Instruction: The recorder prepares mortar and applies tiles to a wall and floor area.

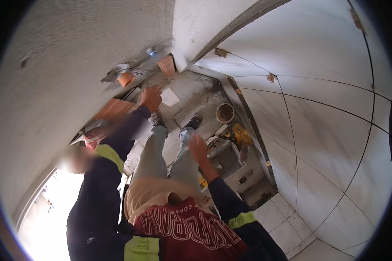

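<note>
My left hand [151, 98] is raised on my left, fingers loosely apart and slightly bent, with nothing visible in it. It appears over a small white square tile [170, 97], near an orange cylindrical object [126, 78]; I cannot tell if it touches either. My right hand [197, 148] hangs beside my right leg, slightly blurred, fingers loosely apart, with no held thing visible. Just right of it are yellow-and-black tools [241, 134] and a grey tray [234, 154].
A bucket [225, 113] stands by the tiled wall [322, 117] on my right. Terracotta boards [113, 108], another board [166, 66] and a small blue object [151, 52] are along the plastered wall [52, 74]. A bright doorway [48, 217] is at lower left.
</note>
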The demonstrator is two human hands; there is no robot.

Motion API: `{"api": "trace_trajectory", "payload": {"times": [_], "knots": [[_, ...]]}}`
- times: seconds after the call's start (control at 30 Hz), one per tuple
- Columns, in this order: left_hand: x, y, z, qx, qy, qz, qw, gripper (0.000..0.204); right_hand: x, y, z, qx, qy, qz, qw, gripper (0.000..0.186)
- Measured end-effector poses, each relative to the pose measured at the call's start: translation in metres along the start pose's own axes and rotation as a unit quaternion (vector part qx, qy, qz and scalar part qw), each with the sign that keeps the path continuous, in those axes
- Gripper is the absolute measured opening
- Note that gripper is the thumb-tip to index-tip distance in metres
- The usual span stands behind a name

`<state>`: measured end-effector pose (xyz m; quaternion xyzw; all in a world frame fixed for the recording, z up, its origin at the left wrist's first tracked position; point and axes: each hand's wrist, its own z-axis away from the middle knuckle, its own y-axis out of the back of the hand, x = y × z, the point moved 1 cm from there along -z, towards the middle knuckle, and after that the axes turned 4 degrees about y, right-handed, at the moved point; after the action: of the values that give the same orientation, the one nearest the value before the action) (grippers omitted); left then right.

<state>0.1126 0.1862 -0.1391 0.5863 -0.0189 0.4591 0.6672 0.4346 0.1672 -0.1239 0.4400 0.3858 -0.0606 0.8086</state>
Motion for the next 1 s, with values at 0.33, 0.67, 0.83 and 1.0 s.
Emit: {"api": "trace_trajectory", "payload": {"times": [0.33, 0.67, 0.83, 1.0], "knots": [[-0.037, -0.103, -0.137, 0.046, 0.040, 0.009, 0.998, 0.029, 0.221, 0.029, 0.315, -0.292, -0.205, 0.229, 0.906, 0.027], [-0.059, -0.157, -0.184, 0.054, 0.103, -0.003, 0.993, 0.035, 0.136, 0.054, 0.217, -0.045, -0.521, -0.249, 0.815, 0.023], [-0.048, -0.166, -0.186, 0.159, 0.045, 0.015, 0.986, 0.036, 0.121, 0.051, 0.190, -0.054, -0.543, -0.274, 0.792, 0.027], [-0.092, -0.174, -0.117, 0.180, 0.051, -0.011, 0.982, 0.033, 0.095, 0.050, 0.162, -0.103, -0.499, -0.256, 0.821, 0.027]]}}
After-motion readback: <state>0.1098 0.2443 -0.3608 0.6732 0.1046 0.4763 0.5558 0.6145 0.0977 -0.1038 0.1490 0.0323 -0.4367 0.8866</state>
